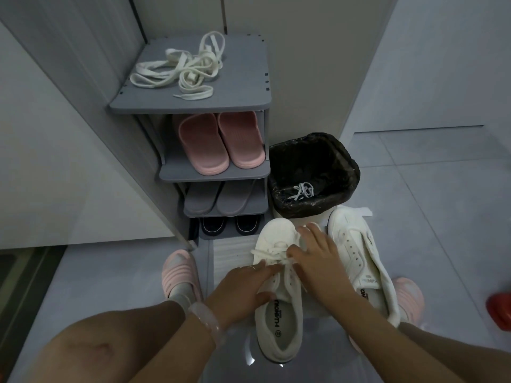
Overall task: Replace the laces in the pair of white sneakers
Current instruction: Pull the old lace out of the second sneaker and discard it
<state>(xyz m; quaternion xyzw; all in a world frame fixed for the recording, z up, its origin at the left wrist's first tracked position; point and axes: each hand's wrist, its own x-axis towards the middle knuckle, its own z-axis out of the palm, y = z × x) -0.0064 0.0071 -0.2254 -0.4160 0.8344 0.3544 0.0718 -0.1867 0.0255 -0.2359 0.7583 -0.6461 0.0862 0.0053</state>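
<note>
Just in front of the bin [313, 172], both hands work the lace [272, 255] of the near sneaker [278, 305], the left hand [240, 290] steadying its side with fingers flat, the right hand [312, 251] seemingly pinching the lace, likely unthreading before fetching new laces [179, 69] from the rack top.

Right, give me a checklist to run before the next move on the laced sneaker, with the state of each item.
1. Old lace out of the right-hand sneaker: ok, its eyelets are bare.
2. One old lace binned: ok, it lies in the lined bin.
3. Lace on the left-hand sneaker removed: not ok, it is threaded through the lower eyelets.
4. Grip on that lace: cannot tell; left hand and right hand are at it, fingertips unclear.
5. New laces ready: ok, heaped on the rack top.
</note>
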